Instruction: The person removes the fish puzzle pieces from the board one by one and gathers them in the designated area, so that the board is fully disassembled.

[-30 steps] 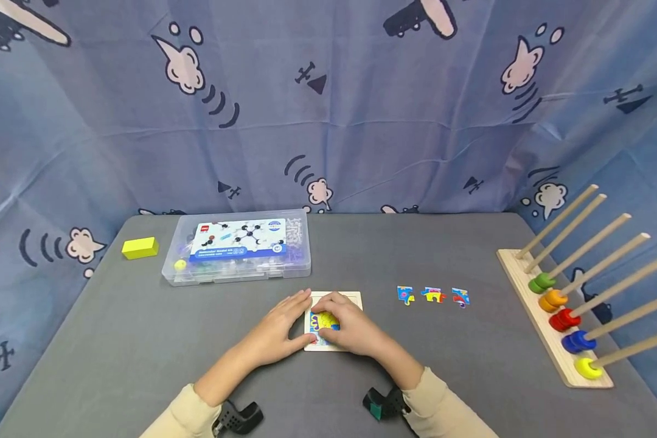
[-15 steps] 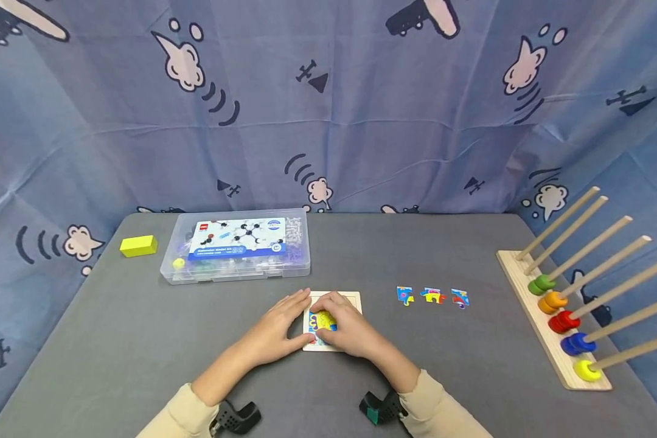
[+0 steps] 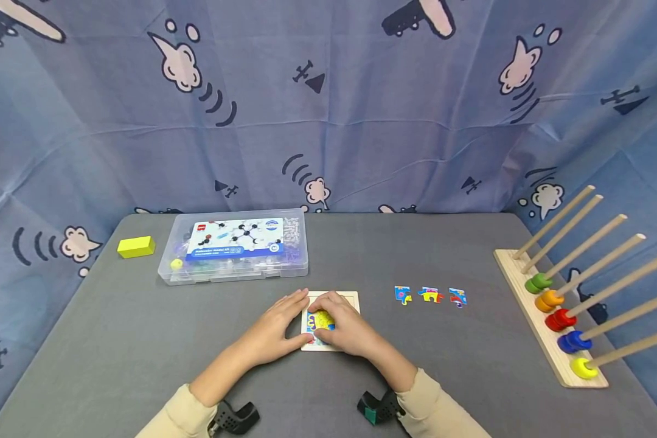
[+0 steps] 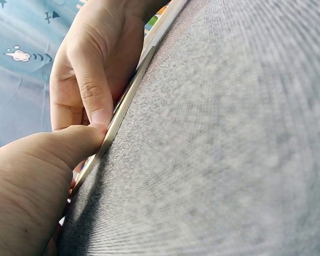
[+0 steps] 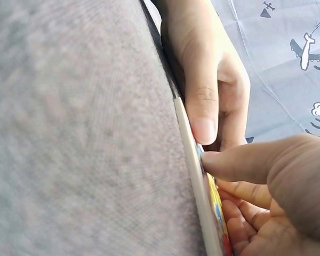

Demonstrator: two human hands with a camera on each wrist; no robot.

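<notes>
Low in the middle of the frame, the left hand lies straight-fingered along the puzzle board while the right hand bends over it, pinching or pressing I can't tell, apparently seating a piece, the next move probably wanting one of three loose pieces right of centre.

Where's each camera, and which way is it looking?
Head: on the head, looking forward and down at the table and puzzle board; left hand, right hand and sleeves show.
Left wrist: on that wrist, looking low at the puzzle board; left hand near, right hand beyond.
Right wrist: on that wrist, looking low at the puzzle board; right hand near, left hand beyond.
The wrist views share the puzzle board and both hands.
</notes>
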